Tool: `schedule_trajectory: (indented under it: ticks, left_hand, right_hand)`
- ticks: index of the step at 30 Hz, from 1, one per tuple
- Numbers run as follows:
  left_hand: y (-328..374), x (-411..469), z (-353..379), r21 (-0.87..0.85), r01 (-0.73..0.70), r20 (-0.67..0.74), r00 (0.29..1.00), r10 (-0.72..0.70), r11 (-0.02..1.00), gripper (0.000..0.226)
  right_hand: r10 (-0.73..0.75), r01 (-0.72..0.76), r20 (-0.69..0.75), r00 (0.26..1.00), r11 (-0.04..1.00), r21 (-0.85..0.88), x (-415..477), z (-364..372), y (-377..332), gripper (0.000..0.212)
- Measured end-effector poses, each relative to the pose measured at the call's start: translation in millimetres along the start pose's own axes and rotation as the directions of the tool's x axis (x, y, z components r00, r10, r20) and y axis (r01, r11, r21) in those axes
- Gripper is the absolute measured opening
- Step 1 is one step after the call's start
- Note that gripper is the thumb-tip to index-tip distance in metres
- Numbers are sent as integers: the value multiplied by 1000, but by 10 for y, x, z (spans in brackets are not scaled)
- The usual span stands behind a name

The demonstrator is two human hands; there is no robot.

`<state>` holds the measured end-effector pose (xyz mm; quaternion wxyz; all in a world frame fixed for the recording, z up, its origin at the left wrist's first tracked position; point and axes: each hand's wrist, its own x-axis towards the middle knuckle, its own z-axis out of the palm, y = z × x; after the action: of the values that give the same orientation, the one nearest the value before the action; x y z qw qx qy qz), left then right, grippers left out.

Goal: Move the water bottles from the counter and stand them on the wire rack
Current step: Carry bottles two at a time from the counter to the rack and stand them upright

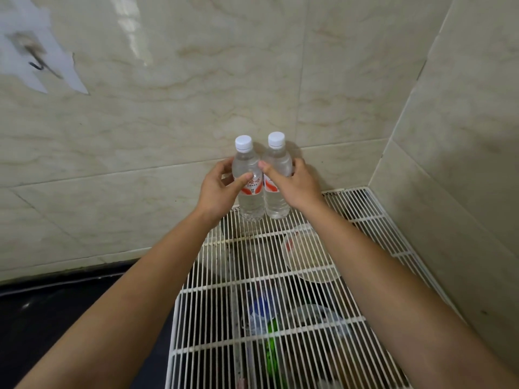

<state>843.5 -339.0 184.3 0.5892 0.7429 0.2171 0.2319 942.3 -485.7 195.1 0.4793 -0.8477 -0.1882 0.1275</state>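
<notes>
Two clear water bottles with white caps and red-and-white labels stand upright side by side at the far left corner of the white wire rack (351, 220), close to the tiled wall. My left hand (217, 189) wraps around the left bottle (248, 204) at label height. My right hand (295, 185) wraps around the right bottle (276, 204) the same way. The two bottles touch or nearly touch each other. Their bases rest on the rack wires.
Tiled walls close in the rack at the back and right. Under the rack wires lie a round clear lid (306, 254), a green item (273, 343) and other clutter. A black counter (56, 304) runs to the left. A hook (36, 64) hangs on the wall at upper left.
</notes>
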Motion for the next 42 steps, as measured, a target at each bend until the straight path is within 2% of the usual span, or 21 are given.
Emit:
schedule_trajectory:
  ticks: [1,4,5,6,8,10,11,12,14,16,19,22,26,29,31,34,37,42]
  left_hand:
    - [19,-21,7,-13,11,10,1000,-11,1000,58]
    - [86,-108,-11,-15,38,31,999,-38,999,67]
    - [109,-147,-41,3,42,9,999,-42,999,70]
    - [132,-195,-87,45,34,-28,999,-33,998,72]
    - [149,-321,-265,230,-38,-123,990,68,972,69]
    - [112,-495,-550,490,-127,-176,955,240,862,63]
    - [79,-599,-714,597,-142,-190,931,311,790,61]
    - [41,-713,-889,685,-134,-208,907,367,716,59]
    - [-57,-987,-1232,810,-66,-254,856,450,583,58]
    - [-185,-1320,-1555,865,39,-309,827,470,501,59]
    - [-368,-1853,-2022,908,180,-365,783,504,379,58]
    - [-449,-2318,-2486,916,284,-395,762,513,283,59]
    - [-434,-2849,-3058,878,390,-479,732,484,278,63]
    - [-432,-3261,-3530,843,448,-538,699,471,297,64]
    - [-469,-3564,-3875,824,475,-566,687,455,308,64]
    - [-612,-4061,-4430,811,495,-585,700,409,312,64]
    - [-837,-4564,-5005,780,554,-624,720,303,292,66]
    - [-1115,-5247,-5806,696,656,-706,700,111,290,75]
  right_hand:
    - [14,-14,9,1000,1000,-1,-7,0,-8,83]
    - [88,-89,41,995,996,23,-26,-8,-29,121]
    - [89,-89,19,996,996,28,-51,-13,-48,126]
    - [51,-50,-33,998,999,15,-103,-16,-67,122]
    - [-151,138,-239,959,988,-73,-217,0,-49,100]
    - [-438,374,-411,800,898,-230,-352,66,-41,79]
    - [-564,469,-422,710,826,-314,-394,140,-29,74]
    - [-660,537,-390,642,750,-386,-415,247,-12,71]
    - [-778,635,-266,570,622,-458,-464,528,-12,73]
    - [-824,706,-138,550,546,-450,-545,857,-63,76]
    - [-820,766,24,572,523,-372,-761,1403,-231,82]
    - [-824,818,163,543,475,-324,-1076,1903,-487,85]
    - [-862,884,225,454,403,-239,-1532,2419,-923,84]
    - [-870,903,255,421,376,-207,-1892,2781,-1227,82]
    - [-871,906,261,416,372,-202,-2156,3067,-1406,81]
    - [-844,894,299,445,396,-210,-2661,3616,-1641,80]
    - [-806,881,356,473,426,-204,-3263,4290,-1831,79]
    - [-743,906,524,416,391,-163,-4190,5237,-2063,76]
